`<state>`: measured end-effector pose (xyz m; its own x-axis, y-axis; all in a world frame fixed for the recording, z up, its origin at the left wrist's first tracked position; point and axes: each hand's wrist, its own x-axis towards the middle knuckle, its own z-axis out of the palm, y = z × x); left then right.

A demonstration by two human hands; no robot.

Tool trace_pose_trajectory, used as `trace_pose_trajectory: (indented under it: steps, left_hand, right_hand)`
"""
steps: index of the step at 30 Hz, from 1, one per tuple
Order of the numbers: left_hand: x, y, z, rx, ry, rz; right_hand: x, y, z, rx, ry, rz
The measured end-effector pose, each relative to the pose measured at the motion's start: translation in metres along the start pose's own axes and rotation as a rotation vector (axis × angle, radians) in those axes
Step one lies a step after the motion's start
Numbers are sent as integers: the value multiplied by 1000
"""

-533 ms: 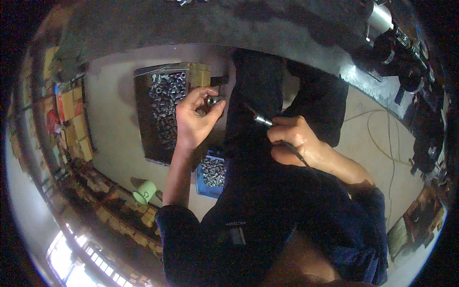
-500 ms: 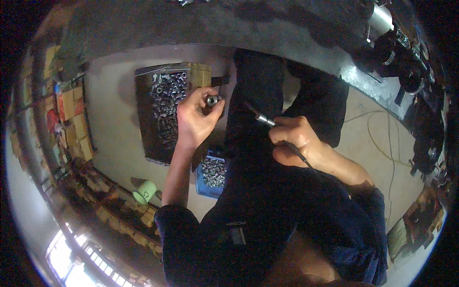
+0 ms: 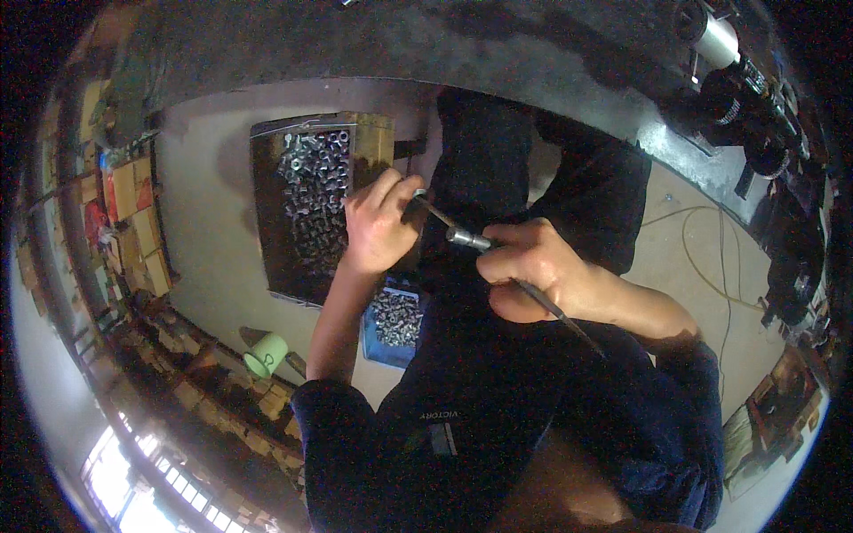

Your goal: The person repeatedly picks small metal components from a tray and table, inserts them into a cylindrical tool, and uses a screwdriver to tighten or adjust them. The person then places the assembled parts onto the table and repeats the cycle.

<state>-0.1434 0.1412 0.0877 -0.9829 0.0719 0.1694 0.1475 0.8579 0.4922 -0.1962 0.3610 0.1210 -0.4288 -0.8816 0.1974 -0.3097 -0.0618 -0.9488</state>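
My left hand (image 3: 378,226) is closed, its thumb and fingers pinching a small ring-shaped metal fitting (image 3: 420,193) above my lap. My right hand (image 3: 538,266) wraps round a slim pen-shaped grinder (image 3: 466,238) with a silver collar and a dark hose trailing back. From its collar a thin bit reaches up and left to the fitting; whether the tip sits inside the hole cannot be made out. Beyond my left hand stands a dark bin (image 3: 274,253) holding many metal fittings (image 3: 315,182). A blue basket (image 3: 391,357) of smaller metal pieces is beside my left forearm.
A dark workbench (image 3: 355,44) spans the far side, with a machine (image 3: 715,40) at its right. At left are shelves with boxes (image 3: 133,191) and a pale green bucket (image 3: 267,355). Hoses (image 3: 702,266) lie on the floor at right.
My left hand has turned and shifted slightly right with the fitting. The grinder in my right hand has moved left and a little nearer, its bit now meeting the fitting.
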Motion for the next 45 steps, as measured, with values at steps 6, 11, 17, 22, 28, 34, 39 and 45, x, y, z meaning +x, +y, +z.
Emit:
trace_pose_trajectory:
  steps: [6,11,17,22,28,34,39,45]
  left_hand:
    - [8,11,12,-129,78,90]
    - [9,3,13,-129,69,109]
    - [-4,-17,11,-179,1,-215]
    - [-6,-17,13,-528,-15,-418]
    - [-5,-10,8,-1496,15,-761]
    - [-8,-13,12,-1686,-65,-783]
    - [-9,-8,11,-1777,-116,-801]
    - [-10,-7,13,-1770,-141,-745]
  right_hand:
    - [30,33,16,-204,21,46]
    - [9,22,14,-331,70,-34]
    - [-5,-5,-6,-373,133,-108]
    - [-13,-6,-13,-214,129,-43]
    - [-18,-7,-10,-150,195,-78]
    - [-17,-10,-10,-84,205,-57]
    - [-18,-8,-11,-71,168,-54]
    - [-19,-2,-11,5,121,46]
